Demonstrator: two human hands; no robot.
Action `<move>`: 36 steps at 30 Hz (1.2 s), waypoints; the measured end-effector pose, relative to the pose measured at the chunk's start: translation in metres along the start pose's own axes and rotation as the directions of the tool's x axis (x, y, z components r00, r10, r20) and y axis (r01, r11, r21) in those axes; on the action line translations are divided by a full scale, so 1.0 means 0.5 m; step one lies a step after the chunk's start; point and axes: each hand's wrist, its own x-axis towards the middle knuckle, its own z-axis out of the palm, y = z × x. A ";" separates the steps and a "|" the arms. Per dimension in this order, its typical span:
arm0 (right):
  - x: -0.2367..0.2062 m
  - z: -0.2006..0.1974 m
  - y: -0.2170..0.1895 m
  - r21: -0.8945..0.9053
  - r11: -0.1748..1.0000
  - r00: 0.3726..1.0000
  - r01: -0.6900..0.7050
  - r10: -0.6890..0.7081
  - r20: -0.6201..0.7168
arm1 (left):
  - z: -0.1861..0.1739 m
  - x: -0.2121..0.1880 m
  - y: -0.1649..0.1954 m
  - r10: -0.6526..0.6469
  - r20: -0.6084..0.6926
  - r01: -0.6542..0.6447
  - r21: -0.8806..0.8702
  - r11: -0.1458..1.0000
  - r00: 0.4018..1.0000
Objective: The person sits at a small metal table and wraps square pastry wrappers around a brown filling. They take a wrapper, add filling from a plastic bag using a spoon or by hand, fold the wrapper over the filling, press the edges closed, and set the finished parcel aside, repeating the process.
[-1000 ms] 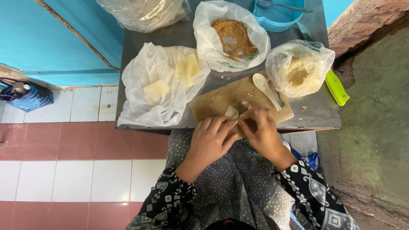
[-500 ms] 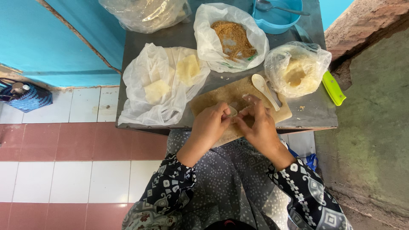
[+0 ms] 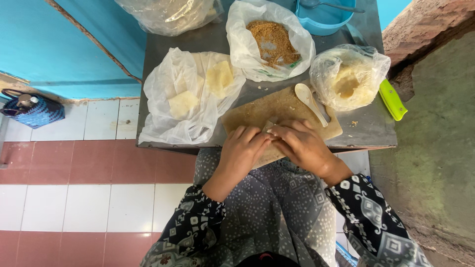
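Grey metal table (image 3: 198, 37) is filling the top of the head view, standing against a turquoise wall (image 3: 64, 44) over a floor of white and red tiles (image 3: 84, 193). Lying on it is a wooden cutting board (image 3: 257, 111), its near edge jutting past the table rim towards the person's lap.

Both hands are working close together at that near edge. Left hand (image 3: 241, 154) is curling its fingers inward, and right hand (image 3: 300, 145) is doing the same, fingertips meeting over a small pale piece of dough (image 3: 269, 124) on the board. Both hands are pinching it; most of it is hiding under the fingers.

A white spoon (image 3: 310, 103) is lying on the board just beyond the right hand. Near the left hand, a white plastic bag (image 3: 163, 113) is holding pale yellow squares. Further back, an open bag of brown crumbs (image 3: 273, 42) is sitting beside a blue bowl (image 3: 324, 17). A clear bag with a pale lump (image 3: 349, 76) is touching the board's far corner, and a green knife handle (image 3: 393, 100) is resting just beside it.
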 end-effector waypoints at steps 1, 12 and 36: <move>0.003 0.002 -0.002 -0.016 1.000 1.000 -0.010 0.010 0.009 | 0.004 0.002 -0.001 0.001 0.000 0.000 0.019 1.000 1.000; 0.063 0.031 0.004 0.243 0.779 0.817 -0.577 0.547 0.183 | 0.012 0.055 -0.009 -0.389 0.171 0.415 -0.161 0.895 0.905; 0.029 0.036 -0.001 0.382 0.782 0.866 -0.492 0.484 0.124 | -0.006 0.048 -0.003 -0.449 0.200 0.475 -0.109 0.873 0.871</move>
